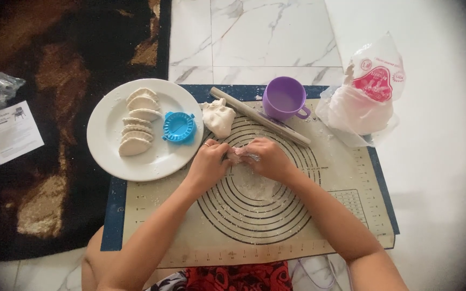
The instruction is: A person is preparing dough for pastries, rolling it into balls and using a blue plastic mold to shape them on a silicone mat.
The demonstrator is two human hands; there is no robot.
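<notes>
Where both hands [238, 159] pinch it, small pale dough piece [237, 156], soft, floury.

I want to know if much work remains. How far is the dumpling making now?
Done: about six folded dumplings lie on the white plate, beside the blue dumpling press. In hand: the left hand and right hand pinch a small dough piece over the mat. Left: a dough lump sits unshaped near the rolling pin.
</notes>
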